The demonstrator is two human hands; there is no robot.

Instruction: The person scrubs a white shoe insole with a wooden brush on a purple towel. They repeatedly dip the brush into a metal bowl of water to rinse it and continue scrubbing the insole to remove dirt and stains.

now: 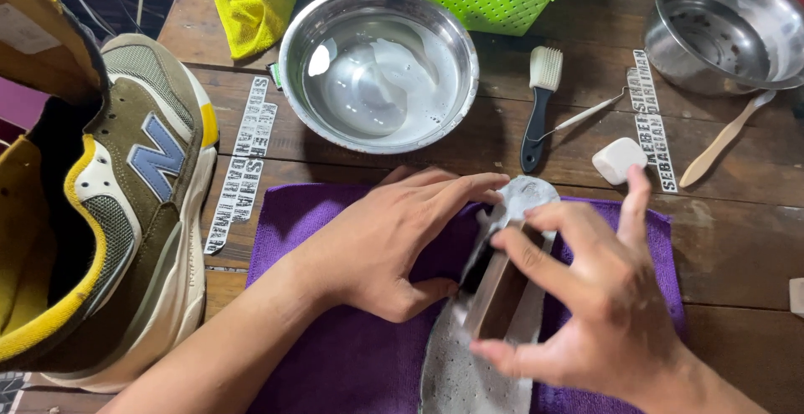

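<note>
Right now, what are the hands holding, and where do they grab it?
The right hand grips a wooden brush by its long sides. The left hand holds nothing; it presses flat on the grey insole.

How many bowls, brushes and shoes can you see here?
Metal bowls: 2, one with water, one empty
Brushes: 3, wooden in right hand, black-handled, small white
Shoes: 1
Total: 6

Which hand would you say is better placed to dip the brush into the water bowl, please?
Probably the right hand: it already holds the wooden brush. The left hand presses the insole flat.
</note>
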